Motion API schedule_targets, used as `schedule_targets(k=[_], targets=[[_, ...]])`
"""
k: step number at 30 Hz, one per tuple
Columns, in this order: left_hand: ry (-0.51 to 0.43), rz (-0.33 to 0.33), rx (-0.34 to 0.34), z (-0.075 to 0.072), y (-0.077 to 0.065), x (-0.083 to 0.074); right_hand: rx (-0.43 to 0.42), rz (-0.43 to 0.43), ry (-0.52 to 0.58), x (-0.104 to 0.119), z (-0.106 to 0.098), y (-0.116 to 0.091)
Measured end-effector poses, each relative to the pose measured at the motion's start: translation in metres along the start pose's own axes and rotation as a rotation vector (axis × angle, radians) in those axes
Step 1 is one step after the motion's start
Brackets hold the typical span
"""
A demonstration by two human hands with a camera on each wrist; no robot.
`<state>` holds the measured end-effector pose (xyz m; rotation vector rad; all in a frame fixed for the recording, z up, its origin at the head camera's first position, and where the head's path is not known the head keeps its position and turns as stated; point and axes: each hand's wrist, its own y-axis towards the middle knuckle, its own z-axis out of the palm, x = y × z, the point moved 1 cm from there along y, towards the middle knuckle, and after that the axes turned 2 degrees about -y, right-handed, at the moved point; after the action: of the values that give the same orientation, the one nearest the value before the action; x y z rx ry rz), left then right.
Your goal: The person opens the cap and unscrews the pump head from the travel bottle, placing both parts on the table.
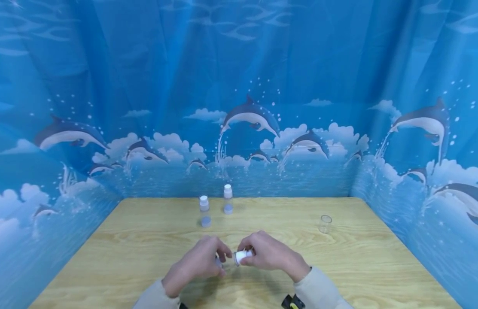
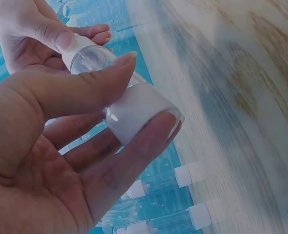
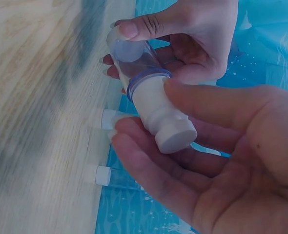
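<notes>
Both hands hold one small clear bottle with a white pump top between them, low over the front middle of the table. My left hand [image 1: 202, 259] grips the bottle's clear body [image 3: 139, 61] near its white base [image 2: 141, 109], thumb on one side and fingers on the other. With thumb and fingers, my right hand [image 1: 267, 253] pinches the white pump top [image 3: 156, 105]. The bottle lies tilted nearly sideways, pump end to the right. In the head view the left fingers hide most of its body. Whether the pump top is fully seated cannot be told.
Two similar upright bottles with white tops, one nearer [image 1: 205, 211] and one farther [image 1: 228, 199], stand beyond the hands. A small clear cup-shaped piece [image 1: 325, 224] stands to the right. A blue dolphin-print curtain [image 1: 239, 86] borders the wooden table [image 1: 146, 240] behind and at both sides.
</notes>
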<state>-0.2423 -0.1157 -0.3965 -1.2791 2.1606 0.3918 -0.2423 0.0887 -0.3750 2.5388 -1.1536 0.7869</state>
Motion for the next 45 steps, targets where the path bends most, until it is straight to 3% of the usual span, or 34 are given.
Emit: schedule_targets(k=[6, 21, 28, 45], targets=[[-0.017, -0.024, 0.012, -0.0012, 0.0012, -0.0007, -0.019, 0.017, 0.010, 0.0000, -0.0002, 0.0016], [0.005, 0.017, 0.015, -0.0013, 0.0002, -0.0025, -0.053, 0.021, 0.056, -0.0020, -0.0010, 0.0022], [0.010, 0.004, 0.024, -0.0002, 0.0009, -0.0034, -0.044, 0.030, 0.046, -0.0002, -0.0009, 0.0012], [-0.020, -0.025, 0.022, 0.0002, -0.0008, -0.0052, -0.062, -0.063, -0.054, 0.0021, -0.0008, -0.0005]])
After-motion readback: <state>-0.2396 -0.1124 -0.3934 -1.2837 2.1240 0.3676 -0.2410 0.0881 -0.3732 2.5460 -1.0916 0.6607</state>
